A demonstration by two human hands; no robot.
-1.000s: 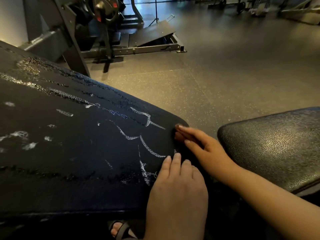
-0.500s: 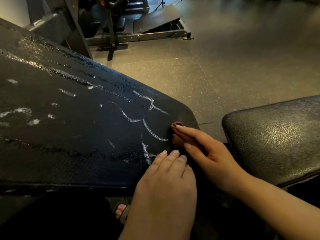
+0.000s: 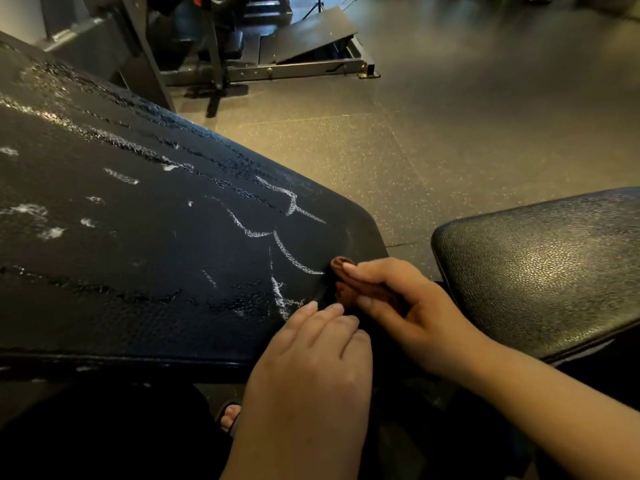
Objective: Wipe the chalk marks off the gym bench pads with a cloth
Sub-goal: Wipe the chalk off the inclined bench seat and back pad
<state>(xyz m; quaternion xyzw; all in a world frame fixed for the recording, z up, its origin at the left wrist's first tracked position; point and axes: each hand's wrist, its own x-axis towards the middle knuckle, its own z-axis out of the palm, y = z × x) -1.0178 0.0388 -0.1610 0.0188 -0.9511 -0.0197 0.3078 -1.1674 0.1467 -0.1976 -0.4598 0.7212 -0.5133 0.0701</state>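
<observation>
At pad (image 3: 138, 289) corner, R hand (image 3: 415, 306) pinches cloth (image 3: 346, 292); L hand (image 3: 311, 368) flat, fingers straight, bracing. Best: press firm, sweep along chalk (image 3: 294, 259) w/ overlapping strokes.

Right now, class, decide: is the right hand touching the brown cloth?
Touching. The head view shows the right hand gripping the brown cloth, fingers curled round it.

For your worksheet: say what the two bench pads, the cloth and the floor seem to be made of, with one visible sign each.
Chalk-marked pad: likely vinyl or leatherette; pebbled black skin, cracked and flaking, glossy in places.
Unmarked pad: the same, intact, grain catching light.
Cloth: soft brown fabric, bunched in folds; fibre unclear.
Floor: probably speckled rubber matting, matte.
</observation>
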